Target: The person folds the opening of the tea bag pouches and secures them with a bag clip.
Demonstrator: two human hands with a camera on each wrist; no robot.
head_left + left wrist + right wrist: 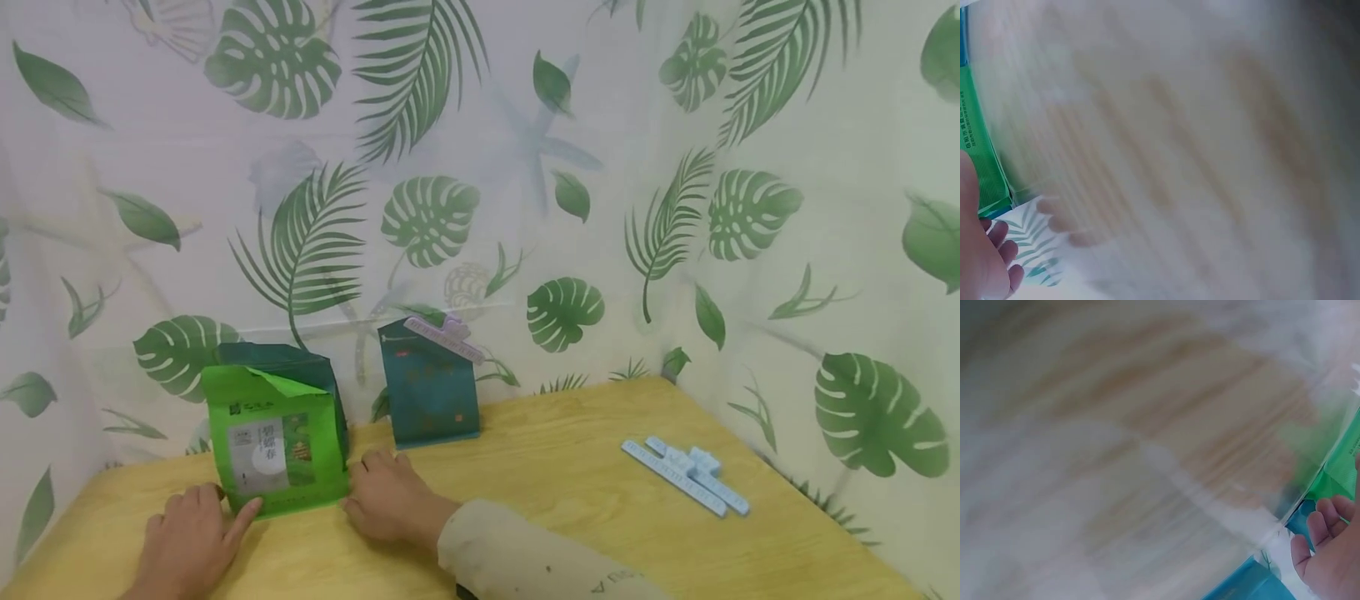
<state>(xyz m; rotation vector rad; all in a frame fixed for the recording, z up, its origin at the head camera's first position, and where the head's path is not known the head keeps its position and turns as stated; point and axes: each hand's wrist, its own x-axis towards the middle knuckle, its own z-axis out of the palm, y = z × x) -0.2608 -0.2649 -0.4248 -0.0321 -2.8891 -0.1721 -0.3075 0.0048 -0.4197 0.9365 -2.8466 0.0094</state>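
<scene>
Both hands – left hand (187, 533), right hand (386, 498) – flank green bag (277, 433) (upright).

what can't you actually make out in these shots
- Print on the bright green foil pouch, head view: too small to read.
- Right hand fingertips, head view: hidden behind the pouch's edge, so grip unclear.
- Wooden table, both wrist views: smeared by motion blur.
- Dark teal pouch under its lilac clip: pattern too faint.
- Light blue clips: count unclear.
</scene>
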